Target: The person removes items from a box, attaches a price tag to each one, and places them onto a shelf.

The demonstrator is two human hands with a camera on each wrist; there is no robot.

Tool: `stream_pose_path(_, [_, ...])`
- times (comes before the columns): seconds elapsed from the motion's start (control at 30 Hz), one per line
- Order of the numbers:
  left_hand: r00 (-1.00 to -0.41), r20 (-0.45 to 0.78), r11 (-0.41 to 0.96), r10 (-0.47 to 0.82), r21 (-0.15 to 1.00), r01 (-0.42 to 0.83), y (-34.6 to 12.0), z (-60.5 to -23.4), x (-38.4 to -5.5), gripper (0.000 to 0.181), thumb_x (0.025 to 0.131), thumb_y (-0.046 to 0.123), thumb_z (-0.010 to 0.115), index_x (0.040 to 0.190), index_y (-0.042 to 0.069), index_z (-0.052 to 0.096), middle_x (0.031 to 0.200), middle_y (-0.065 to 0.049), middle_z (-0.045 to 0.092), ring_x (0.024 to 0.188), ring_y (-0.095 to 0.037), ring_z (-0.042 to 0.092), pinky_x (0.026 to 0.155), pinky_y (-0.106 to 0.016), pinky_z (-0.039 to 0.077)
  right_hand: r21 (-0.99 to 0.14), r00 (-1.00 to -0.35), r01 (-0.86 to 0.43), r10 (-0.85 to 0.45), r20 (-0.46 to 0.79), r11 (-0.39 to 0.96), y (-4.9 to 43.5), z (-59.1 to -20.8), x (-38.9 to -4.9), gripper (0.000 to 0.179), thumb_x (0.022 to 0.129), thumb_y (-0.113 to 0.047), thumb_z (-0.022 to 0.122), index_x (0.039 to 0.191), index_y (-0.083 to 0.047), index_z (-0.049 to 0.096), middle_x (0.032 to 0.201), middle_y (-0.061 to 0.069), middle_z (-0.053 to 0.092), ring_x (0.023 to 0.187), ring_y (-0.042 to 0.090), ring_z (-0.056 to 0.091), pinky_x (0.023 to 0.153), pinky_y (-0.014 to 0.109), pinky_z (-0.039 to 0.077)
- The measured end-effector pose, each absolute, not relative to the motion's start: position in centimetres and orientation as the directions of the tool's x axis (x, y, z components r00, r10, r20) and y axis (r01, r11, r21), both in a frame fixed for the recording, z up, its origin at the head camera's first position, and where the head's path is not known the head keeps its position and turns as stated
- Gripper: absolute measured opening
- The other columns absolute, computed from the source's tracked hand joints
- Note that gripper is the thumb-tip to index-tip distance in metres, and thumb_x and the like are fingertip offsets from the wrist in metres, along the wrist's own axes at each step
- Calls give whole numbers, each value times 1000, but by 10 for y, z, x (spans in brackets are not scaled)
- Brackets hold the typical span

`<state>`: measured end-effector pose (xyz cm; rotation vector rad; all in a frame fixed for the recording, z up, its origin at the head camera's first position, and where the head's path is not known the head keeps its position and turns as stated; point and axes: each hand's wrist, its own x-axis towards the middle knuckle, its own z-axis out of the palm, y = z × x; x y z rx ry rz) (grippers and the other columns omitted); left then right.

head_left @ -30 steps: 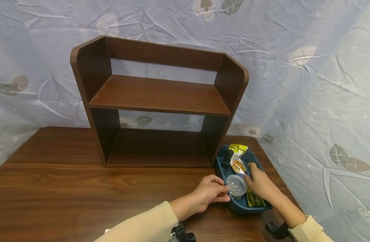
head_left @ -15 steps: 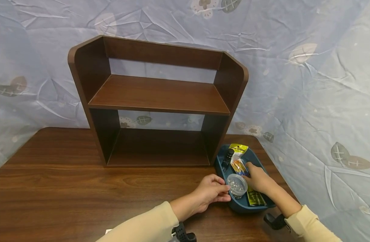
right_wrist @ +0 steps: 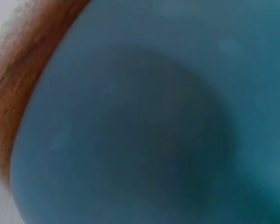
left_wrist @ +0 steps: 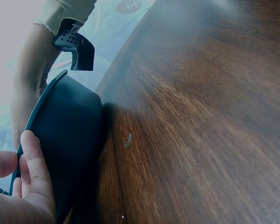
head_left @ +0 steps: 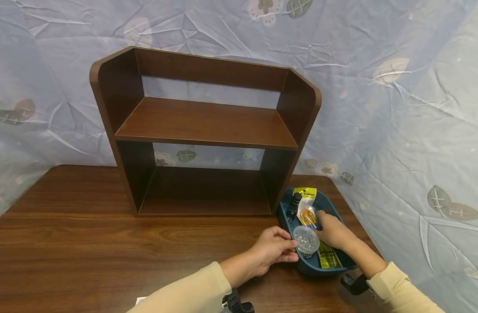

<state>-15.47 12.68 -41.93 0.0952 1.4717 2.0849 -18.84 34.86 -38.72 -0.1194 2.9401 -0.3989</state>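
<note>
My left hand (head_left: 273, 250) grips the near left rim of a blue plastic bin (head_left: 307, 270); in the left wrist view its fingers (left_wrist: 37, 170) lie against the bin's outer wall and the thumb is over the rim. My right hand (head_left: 334, 232) reaches into the bin and pinches a yellow-and-clear packet of artist brushes (head_left: 306, 211) around its middle, the fingertips partly hidden. Beside it in the bin are a round clear tub (head_left: 306, 240) of small shiny pieces and a dark bottle with a black cap (head_left: 293, 206). The right wrist view is filled by the blurred blue bin wall (right_wrist: 177, 116).
A brown two-tier wooden shelf (head_left: 205, 124) stands at the back of the wooden table (head_left: 86, 252), its right side close to the bin. Patterned cloth (head_left: 415, 130) hangs behind and to the right. A white corner of something (head_left: 140, 300) peeks out by the left sleeve.
The brush packet has shifted and turned slightly under my right hand, its top edging left. My right forearm has moved a little inward. The left hand stays on the rim.
</note>
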Motion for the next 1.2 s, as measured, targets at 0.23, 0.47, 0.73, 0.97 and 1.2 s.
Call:
stream_pose_path(0.23, [-828,-267,-222,493,882,-416,126,-420,-155,17,96,-5,67,108,1,57,83,-6,63,64,-10,64,72,-28,66,-313,-985,-46,-95,-145,949,353,-390,-189,49,93,-6,74,128,19,51,92,17,65,79,23,59,67,39,51])
stream_pose_path(0.47, [-829,-267,-213,491,886,-412,126,-419,-155,18,96,-4,68,109,0,57,86,-6,64,64,-11,66,72,-29,66,-354,-986,-15,-72,-150,935,355,-391,-190,52,91,-7,75,129,20,52,101,25,69,88,27,68,74,44,60])
stream_pose_path(0.73, [-829,-260,-224,495,884,-411,127,-420,-154,17,96,-5,67,108,0,57,83,-6,64,65,-11,65,71,-28,65,-445,-983,12,-71,-168,896,357,-393,-184,53,93,-7,74,133,11,46,99,19,69,81,21,63,67,36,55])
stream_pose_path(0.97, [-829,-259,-228,496,882,-412,127,-421,-153,17,95,-5,67,108,0,57,83,-6,64,65,-11,65,71,-28,65,-477,-981,32,-64,-184,878,358,-392,-181,56,95,-5,71,139,11,41,95,17,67,77,18,62,64,34,55])
stream_pose_path(1.2, [-828,-260,-227,496,882,-413,126,-420,-154,17,96,-5,67,108,1,57,84,-6,65,66,-11,65,71,-27,65,-496,-977,67,-45,-210,866,357,-389,-180,54,96,-6,70,139,9,41,99,18,67,81,19,64,66,33,56])
